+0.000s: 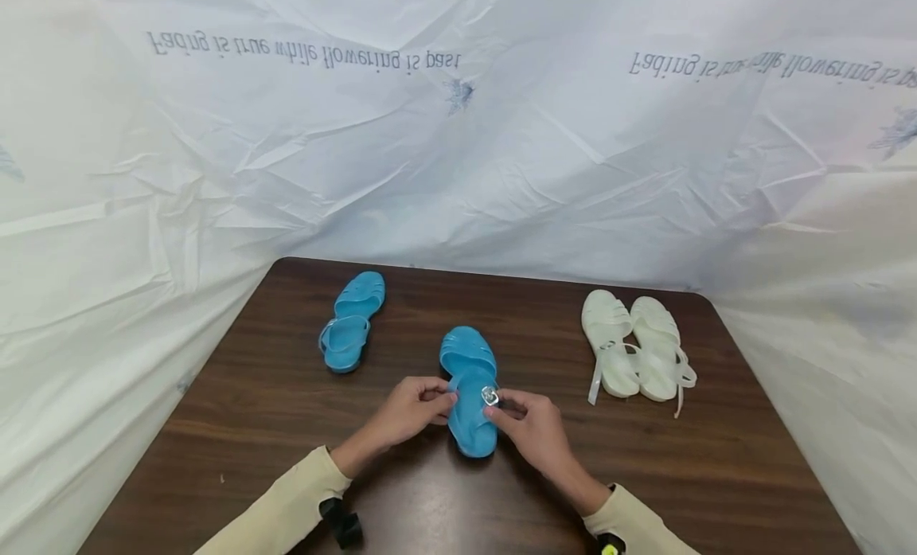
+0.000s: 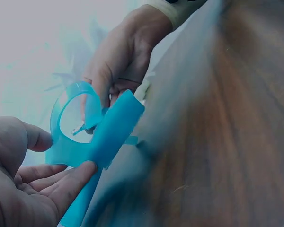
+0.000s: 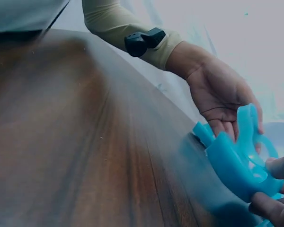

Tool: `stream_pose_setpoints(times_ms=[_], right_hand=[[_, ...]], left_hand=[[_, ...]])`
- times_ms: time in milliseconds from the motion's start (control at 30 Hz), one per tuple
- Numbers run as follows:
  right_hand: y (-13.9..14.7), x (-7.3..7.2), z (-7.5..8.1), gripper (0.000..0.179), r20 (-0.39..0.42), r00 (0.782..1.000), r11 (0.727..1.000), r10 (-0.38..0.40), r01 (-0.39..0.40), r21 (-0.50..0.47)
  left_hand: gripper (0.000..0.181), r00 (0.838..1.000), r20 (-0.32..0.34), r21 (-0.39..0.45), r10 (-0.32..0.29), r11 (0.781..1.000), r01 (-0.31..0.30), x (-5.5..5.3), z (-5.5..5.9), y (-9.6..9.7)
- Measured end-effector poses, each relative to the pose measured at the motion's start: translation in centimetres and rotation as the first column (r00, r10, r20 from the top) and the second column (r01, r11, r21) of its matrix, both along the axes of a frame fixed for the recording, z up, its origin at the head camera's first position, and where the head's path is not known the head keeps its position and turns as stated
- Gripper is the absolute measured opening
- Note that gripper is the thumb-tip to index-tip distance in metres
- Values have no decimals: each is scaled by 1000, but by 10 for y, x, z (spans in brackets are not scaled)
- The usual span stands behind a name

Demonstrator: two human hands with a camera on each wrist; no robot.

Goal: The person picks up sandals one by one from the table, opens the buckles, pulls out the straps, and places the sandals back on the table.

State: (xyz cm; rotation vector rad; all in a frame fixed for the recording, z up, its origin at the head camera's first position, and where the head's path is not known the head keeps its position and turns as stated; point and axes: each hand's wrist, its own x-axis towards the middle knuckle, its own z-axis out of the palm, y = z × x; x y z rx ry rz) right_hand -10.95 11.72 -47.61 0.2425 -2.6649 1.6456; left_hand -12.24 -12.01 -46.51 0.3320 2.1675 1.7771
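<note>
The left hand's point(image 1: 411, 412) and right hand's point(image 1: 536, 426) fingers pinch opposite sides of a blue, open-strapped plastic sandal point(image 1: 469, 412), the right beside its silvery square buckle point(image 1: 490, 396), apparently just above the dark brown wood-grain counter point(image 1: 286, 412).

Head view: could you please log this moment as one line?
left hand: holds blue sandal | right hand: grips it near buckle

Cream sleeves point(image 1: 275, 507), black wrist mounts point(image 1: 341, 523).
Both mounts sit near the sleeves' cuffs point(image 1: 324, 469); the right one shows a yellow spot point(image 1: 610, 550).
</note>
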Motion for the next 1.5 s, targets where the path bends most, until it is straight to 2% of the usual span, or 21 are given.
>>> stream_pose_setpoints(times_ms=[200, 433, 567, 800, 867, 967, 1033, 1133, 1167, 1200, 1233, 1267, 1333, 1433, 1500], right_hand=[[-19, -21, 0, 29, -57, 998, 999, 13, -15, -38], [-44, -52, 0, 32, -100, 995, 997, 28, -35, -69], [-60, -69, -1, 32, -86, 996, 993, 23, -32, -112], [-88, -92, -2, 33, -24, 1000, 980, 9, -14, -196], [-95, -98, -3, 31, -30, 1000, 978, 2, -8, -207], [-103, -107, -5, 27, -53, 999, 975, -11, -1, -220], [-108, -113, -8, 27, -58, 998, 974, -21, 7, -224], [-114, -120, -14, 27, -47, 998, 973, -29, 17, -230], [-116, -122, -16, 27, -39, 999, 973, -30, 20, -232], [-118, -123, -17, 28, -29, 999, 972, -31, 23, -233], [-120, -124, -19, 27, -22, 999, 971, -30, 24, -237], [-121, -125, -20, 27, -16, 999, 970, -31, 26, -243], [-124, -125, -22, 27, -6, 999, 968, -31, 29, -249], [-127, -126, -25, 26, -5, 1000, 970, -23, 21, -243], [-128, -126, -26, 27, -4, 1000, 974, -12, 11, -227]], left_hand=[[34, 996, -8, -58, 86, 995, -86, -12, 8, -14], [43, 982, -6, -94, 191, 977, -190, -27, 19, -29], [50, 973, -24, -107, 229, 967, -231, -36, 23, -37], [52, 960, -51, -76, 275, 958, -278, -49, 28, -57], [51, 951, -66, -72, 301, 950, -305, -51, 31, -65], [46, 929, -123, -79, 349, 930, -360, -55, 36, -80], [41, 899, -197, -103, 392, 903, -417, -57, 38, -91], [36, 837, -317, -151, 446, 848, -509, -60, 38, -109], [35, 814, -348, -178, 464, 820, -544, -61, 37, -115], [37, 796, -368, -201, 480, 795, -572, -62, 35, -121], [39, 789, -368, -218, 493, 778, -588, -63, 34, -126], [42, 789, -359, -240, 499, 767, -595, -64, 32, -132], [50, 808, -311, -284, 501, 762, -582, -66, 28, -141], [62, 851, -212, -341, 480, 780, -525, -70, 21, -152], [66, 872, -157, -368, 464, 792, -488, -73, 17, -157]])
